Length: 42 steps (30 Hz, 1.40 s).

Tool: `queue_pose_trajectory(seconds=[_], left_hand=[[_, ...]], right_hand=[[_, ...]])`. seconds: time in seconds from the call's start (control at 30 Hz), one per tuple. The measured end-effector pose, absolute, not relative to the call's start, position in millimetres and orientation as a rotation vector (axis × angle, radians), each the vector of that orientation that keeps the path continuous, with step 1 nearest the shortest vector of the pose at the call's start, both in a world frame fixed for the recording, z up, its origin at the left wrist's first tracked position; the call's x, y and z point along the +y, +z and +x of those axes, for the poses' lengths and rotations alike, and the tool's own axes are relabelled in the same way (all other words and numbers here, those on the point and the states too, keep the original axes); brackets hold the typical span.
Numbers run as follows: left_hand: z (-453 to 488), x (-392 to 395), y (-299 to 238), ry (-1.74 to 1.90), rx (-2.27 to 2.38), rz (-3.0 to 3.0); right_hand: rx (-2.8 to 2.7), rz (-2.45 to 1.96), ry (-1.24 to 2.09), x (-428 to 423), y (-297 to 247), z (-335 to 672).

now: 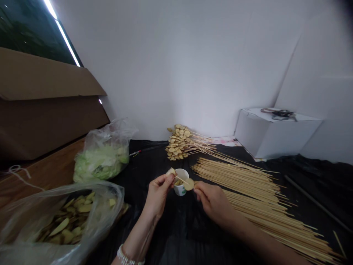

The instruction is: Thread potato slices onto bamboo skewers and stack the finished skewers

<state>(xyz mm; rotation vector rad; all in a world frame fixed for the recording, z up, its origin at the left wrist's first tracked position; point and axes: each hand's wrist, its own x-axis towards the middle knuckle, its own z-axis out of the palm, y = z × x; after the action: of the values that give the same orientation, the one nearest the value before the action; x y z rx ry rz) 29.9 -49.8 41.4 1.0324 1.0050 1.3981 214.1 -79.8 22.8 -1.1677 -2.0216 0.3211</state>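
Left hand [158, 195] clenched on a bamboo skewer [181, 179] tipped with a pale slice [171, 171], right hand [212, 200] apparently pinching a second round slice [189, 184] at its far end, both held just over a small paper cup [180, 189], placed within reach of loose bare skewers [248, 182] and a loaded skewer bundle [176, 143].
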Motion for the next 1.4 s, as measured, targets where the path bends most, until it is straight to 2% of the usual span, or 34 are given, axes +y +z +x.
queue_pose_trajectory(seconds=[0.33,0.9,1.23,1.4], left_hand=[[33.3,-56.0,41.5,1.288,1.086,1.221],[33.3,-57.7,47.4,1.344,1.213,1.378],[24.5,-46.0,36.4,1.530,1.332,1.554],[25.2,-40.7,28.3,1.438,1.308,1.610]], right_hand=[[-1.979,-1.119,0.324,-81.6,24.6,210.2],[-2.031,-1.064,0.022,-80.4,14.7,209.8],[-1.874,-1.222,0.315,-64.9,15.6,221.0],[-1.773,-1.156,0.539,-62.9,18.8,218.9]])
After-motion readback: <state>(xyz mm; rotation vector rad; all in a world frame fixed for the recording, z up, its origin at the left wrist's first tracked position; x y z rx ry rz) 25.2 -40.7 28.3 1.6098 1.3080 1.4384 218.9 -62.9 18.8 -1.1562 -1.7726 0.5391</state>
